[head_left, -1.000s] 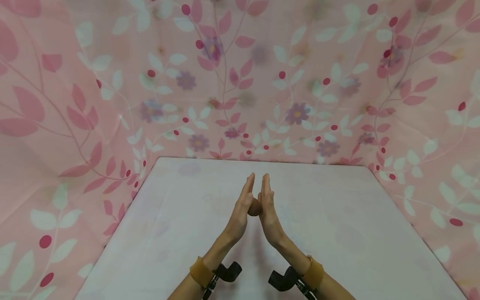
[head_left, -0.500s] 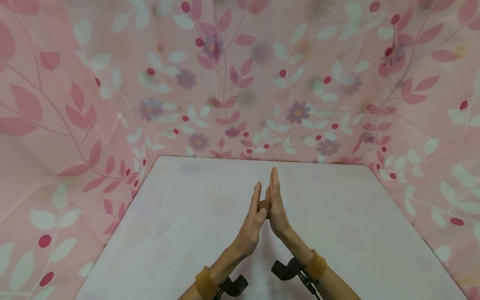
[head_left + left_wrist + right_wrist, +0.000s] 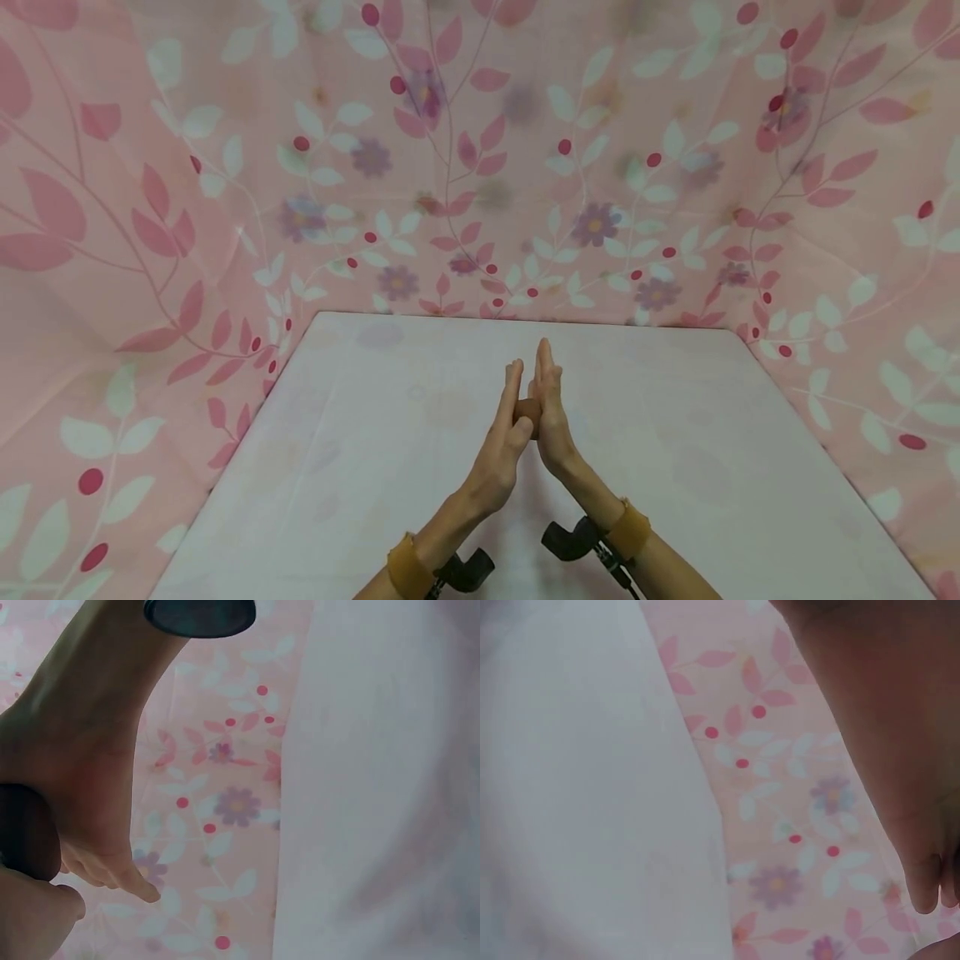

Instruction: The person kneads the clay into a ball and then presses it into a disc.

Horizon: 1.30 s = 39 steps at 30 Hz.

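In the head view, a small brown ball sits between my two palms, in the air over the white table. My left hand presses it from the left, fingers straight and pointing forward, thumb across the ball's near side. From the right, the flat palm of my right hand bears against it, its fingertips reaching farther forward than the left ones. The left wrist view shows the dark side of the ball at its left edge, close to a thumb. Little of the ball's far side shows.
A white-covered table lies under the hands. Pink floral cloth hangs behind it and along both sides. Each wrist wears a yellow band with a black camera mount.
Both hands have shifted right with the ball between them. The right hand has slid forward along the left, which has drawn back a little. Over the last half second they barely move.
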Each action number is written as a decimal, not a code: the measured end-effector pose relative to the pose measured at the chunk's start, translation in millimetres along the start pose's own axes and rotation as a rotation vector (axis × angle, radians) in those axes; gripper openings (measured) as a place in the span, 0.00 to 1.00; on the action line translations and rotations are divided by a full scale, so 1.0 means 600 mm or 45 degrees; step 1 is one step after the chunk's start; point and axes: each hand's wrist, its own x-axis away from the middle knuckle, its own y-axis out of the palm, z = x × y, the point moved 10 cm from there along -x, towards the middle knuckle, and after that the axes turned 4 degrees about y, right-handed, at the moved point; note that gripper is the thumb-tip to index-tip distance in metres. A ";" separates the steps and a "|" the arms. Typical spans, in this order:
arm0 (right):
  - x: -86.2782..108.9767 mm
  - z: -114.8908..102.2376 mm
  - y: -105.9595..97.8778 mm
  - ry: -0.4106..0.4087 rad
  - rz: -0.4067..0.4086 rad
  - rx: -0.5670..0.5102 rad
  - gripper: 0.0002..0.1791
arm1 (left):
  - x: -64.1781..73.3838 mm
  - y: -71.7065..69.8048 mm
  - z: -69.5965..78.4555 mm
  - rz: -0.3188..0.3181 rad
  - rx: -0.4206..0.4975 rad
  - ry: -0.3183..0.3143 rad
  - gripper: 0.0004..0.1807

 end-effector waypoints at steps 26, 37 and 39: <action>0.027 0.023 0.041 0.093 -0.182 -0.019 0.41 | -0.054 -0.042 0.015 0.087 -0.077 0.058 0.36; 0.059 0.019 0.067 0.049 -0.327 -0.018 0.39 | -0.076 -0.081 0.002 0.165 -0.063 0.058 0.34; 0.064 0.018 0.071 0.053 -0.340 -0.007 0.39 | -0.076 -0.087 -0.004 0.175 -0.056 0.052 0.34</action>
